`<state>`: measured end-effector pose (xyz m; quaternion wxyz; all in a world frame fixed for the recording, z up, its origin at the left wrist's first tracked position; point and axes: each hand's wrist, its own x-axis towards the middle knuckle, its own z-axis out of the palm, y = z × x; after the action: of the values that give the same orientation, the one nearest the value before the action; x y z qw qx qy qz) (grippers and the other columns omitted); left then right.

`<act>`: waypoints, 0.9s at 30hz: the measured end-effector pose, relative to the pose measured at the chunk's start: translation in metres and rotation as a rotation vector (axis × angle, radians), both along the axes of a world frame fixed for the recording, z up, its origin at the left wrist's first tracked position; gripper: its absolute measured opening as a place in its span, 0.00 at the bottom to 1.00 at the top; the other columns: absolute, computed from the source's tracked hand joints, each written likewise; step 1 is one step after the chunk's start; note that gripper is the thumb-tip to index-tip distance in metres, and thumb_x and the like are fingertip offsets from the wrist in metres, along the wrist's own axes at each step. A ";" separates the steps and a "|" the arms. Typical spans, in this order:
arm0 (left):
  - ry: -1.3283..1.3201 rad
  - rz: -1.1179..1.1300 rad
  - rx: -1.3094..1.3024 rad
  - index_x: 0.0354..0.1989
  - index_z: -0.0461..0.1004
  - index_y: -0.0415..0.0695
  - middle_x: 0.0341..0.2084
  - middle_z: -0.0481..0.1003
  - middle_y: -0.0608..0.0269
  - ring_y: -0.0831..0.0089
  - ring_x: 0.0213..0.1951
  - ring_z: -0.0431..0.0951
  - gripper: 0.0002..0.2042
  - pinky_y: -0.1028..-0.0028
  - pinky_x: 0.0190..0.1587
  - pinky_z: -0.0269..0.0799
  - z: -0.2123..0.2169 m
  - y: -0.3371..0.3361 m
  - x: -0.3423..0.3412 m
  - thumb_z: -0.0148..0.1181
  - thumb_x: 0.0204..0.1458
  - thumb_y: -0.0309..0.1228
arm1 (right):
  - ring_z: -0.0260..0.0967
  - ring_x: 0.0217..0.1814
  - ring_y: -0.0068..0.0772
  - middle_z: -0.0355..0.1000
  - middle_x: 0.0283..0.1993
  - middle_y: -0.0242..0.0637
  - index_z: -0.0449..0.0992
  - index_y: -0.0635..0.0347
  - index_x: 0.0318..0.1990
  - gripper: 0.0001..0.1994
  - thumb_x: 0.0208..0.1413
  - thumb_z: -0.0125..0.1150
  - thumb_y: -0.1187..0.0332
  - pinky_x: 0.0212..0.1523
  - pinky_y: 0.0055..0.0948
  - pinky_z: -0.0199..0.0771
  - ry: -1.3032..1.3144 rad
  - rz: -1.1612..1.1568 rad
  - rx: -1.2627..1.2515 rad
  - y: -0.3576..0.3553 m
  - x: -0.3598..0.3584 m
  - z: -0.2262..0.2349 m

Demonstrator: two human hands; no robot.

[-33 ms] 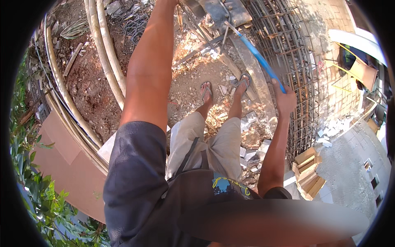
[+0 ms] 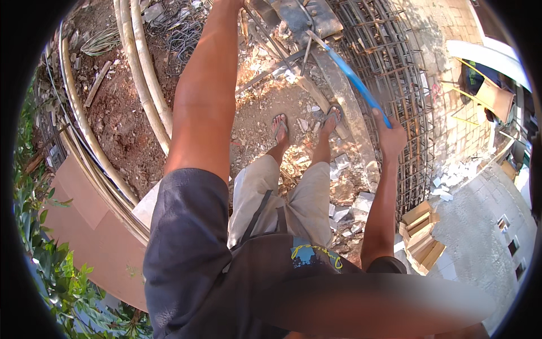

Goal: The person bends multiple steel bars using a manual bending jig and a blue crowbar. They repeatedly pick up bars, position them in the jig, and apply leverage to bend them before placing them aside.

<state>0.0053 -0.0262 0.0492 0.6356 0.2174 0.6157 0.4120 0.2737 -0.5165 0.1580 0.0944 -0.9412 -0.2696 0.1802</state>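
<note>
The right hand (image 2: 392, 138) is wrapped around the near end of a long blue bar (image 2: 357, 82). From that hand, the bar runs far and to the left, in a slanting line, and its pale tip ends by the near edge of a dark metal plate (image 2: 327, 24). I can't tell if the tip touches the plate. The left hand (image 2: 228, 3) is up at the far edge, well apart from the bar and off to its left. Most of it is cut off, so I can't tell if it is open or holding something. The right hand is the one on the bar. Just to the right of the bar lies a big steel cage (image 2: 409, 101), and it looks like the thing most in the way on that side. On the left, under the bar's slant, is a long gray strip (image 2: 345, 87), with a wooden board (image 2: 313, 92) beside it. Thin steel rods (image 2: 271, 75) cross between the two hands. Nearer, two feet in sandals (image 2: 332, 116) stand on the dirt, with broken white bits (image 2: 341, 163) to the right. Far left are pale poles (image 2: 135, 62) and tangled wire (image 2: 185, 45).
</note>
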 end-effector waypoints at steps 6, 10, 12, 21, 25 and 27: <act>-0.066 0.062 -0.031 0.31 0.70 0.56 0.16 0.54 0.73 0.77 0.16 0.51 0.13 0.73 0.16 0.43 -0.010 0.019 0.005 0.71 0.53 0.43 | 0.74 0.27 0.41 0.72 0.21 0.39 0.86 0.60 0.39 0.38 0.50 0.66 0.27 0.35 0.41 0.72 0.046 0.114 -0.152 -0.004 0.031 0.012; -0.052 0.052 -0.025 0.27 0.67 0.58 0.16 0.54 0.73 0.77 0.17 0.51 0.14 0.73 0.18 0.44 -0.021 0.022 0.001 0.69 0.53 0.43 | 0.63 0.21 0.28 0.65 0.17 0.30 0.83 0.60 0.29 0.28 0.57 0.71 0.39 0.26 0.36 0.63 0.267 0.332 -0.254 0.008 0.044 0.012; -0.052 0.012 -0.054 0.23 0.64 0.58 0.14 0.52 0.75 0.77 0.17 0.51 0.17 0.72 0.19 0.45 -0.022 0.021 -0.002 0.69 0.54 0.42 | 0.60 0.19 0.24 0.63 0.16 0.27 0.79 0.58 0.24 0.24 0.59 0.73 0.47 0.23 0.33 0.58 0.577 0.423 -0.306 0.020 0.072 0.006; -0.071 0.006 0.110 0.18 0.59 0.60 0.09 0.51 0.79 0.82 0.08 0.47 0.22 0.75 0.11 0.38 0.004 0.002 -0.008 0.62 0.64 0.42 | 0.55 0.19 0.14 0.60 0.17 0.21 0.80 0.63 0.33 0.20 0.64 0.71 0.53 0.20 0.26 0.54 1.295 0.370 -0.334 0.003 0.092 -0.056; -0.035 0.007 0.149 0.19 0.59 0.60 0.10 0.52 0.80 0.83 0.09 0.47 0.22 0.76 0.11 0.38 0.014 -0.007 -0.007 0.62 0.64 0.40 | 0.55 0.20 0.14 0.60 0.18 0.22 0.77 0.63 0.27 0.20 0.64 0.72 0.56 0.21 0.26 0.55 1.292 0.460 -0.187 -0.011 0.072 -0.074; 0.029 0.009 0.183 0.19 0.60 0.60 0.10 0.52 0.81 0.83 0.09 0.48 0.21 0.77 0.11 0.38 0.019 -0.013 -0.003 0.63 0.64 0.40 | 0.54 0.21 0.13 0.61 0.18 0.22 0.76 0.63 0.24 0.21 0.64 0.72 0.58 0.22 0.27 0.55 1.303 0.486 -0.097 -0.016 0.053 -0.081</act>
<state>0.0018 -0.0387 0.0684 0.6023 0.2777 0.5854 0.4663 0.3266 -0.5322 0.0768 0.1517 -0.5576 -0.3527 0.7360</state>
